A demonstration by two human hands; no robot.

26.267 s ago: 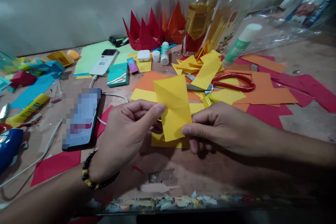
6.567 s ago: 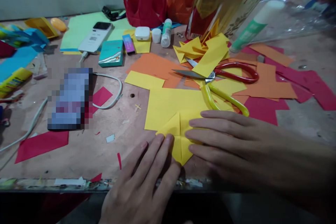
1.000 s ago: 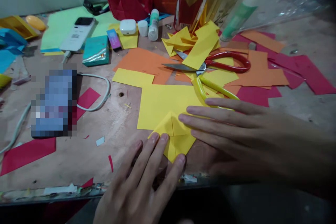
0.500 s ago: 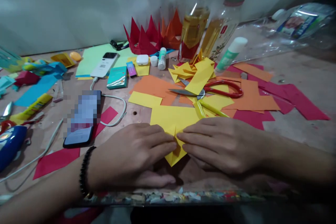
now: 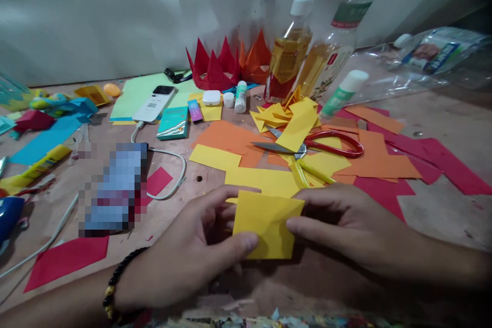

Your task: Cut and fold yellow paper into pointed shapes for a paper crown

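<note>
A yellow paper piece (image 5: 267,223), roughly square and seemingly folded, is raised a little above the table between both hands. My left hand (image 5: 192,246) pinches its left side, thumb on the front face and fingers behind. On the right edge, my right hand (image 5: 346,230) grips it with the thumb in front and the fingers behind. Behind it lies a flat yellow sheet (image 5: 265,179). Scissors with red and yellow handles (image 5: 334,143) rest beyond, blades pointing left, partly covered by a yellow strip (image 5: 298,125).
Orange paper (image 5: 380,156) and red paper (image 5: 449,164) lie at right. Red (image 5: 213,69) and orange (image 5: 258,56) paper crowns stand by the wall, beside drink bottles (image 5: 290,56). A glue stick (image 5: 344,95) leans there. A cabled phone (image 5: 115,184) lies left.
The yellow paper was flat on the table under my fingers; now it is lifted and turned, showing a plain square face. My hands have moved from pressing down to pinching its sides.
</note>
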